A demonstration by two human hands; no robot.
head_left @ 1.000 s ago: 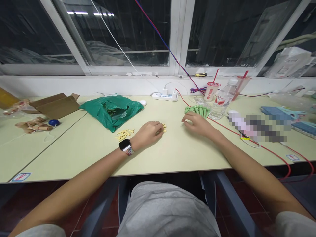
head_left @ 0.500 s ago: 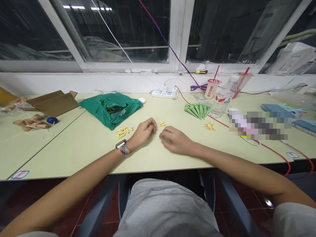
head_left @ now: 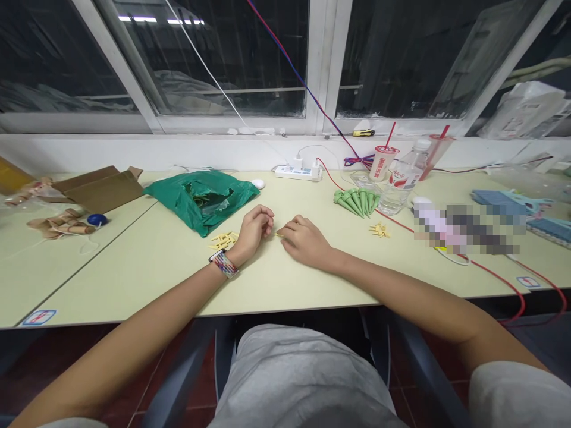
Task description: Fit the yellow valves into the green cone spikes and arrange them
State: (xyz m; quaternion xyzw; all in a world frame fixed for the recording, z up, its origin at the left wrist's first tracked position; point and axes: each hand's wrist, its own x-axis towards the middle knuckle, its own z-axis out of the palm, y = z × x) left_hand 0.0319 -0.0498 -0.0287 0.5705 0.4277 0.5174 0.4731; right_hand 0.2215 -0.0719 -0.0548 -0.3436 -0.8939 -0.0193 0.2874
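Note:
Near the middle of the table, my right hand (head_left: pixel 307 242) is closed with its thumb and fingers together. From its fingertips a small yellow plastic piece (head_left: pixel 279 233) sticks out toward the left. Just beside it, my left hand (head_left: pixel 255 233) is curled, its fingers bent inward; what they hold, if anything, is hidden. Left of that wrist lies a loose pile of small yellow pieces (head_left: pixel 221 241), partly covered by the hand. A second yellow cluster (head_left: pixel 379 230) rests further right, below several green cone-shaped spikes (head_left: pixel 357 201).
A torn green plastic bag (head_left: pixel 178 199) lies behind my left hand. A power strip (head_left: pixel 297 172) is at the wall. To the right stand a water bottle (head_left: pixel 401 184) and a paper cup (head_left: pixel 382 163). A cardboard box (head_left: pixel 100 189) and a blue ball (head_left: pixel 97 220) lie left.
My right hand has moved slightly left and up, and a yellow piece now shows at its fingertips. The few pieces between the hands are out of sight. My left hand has turned and curled.

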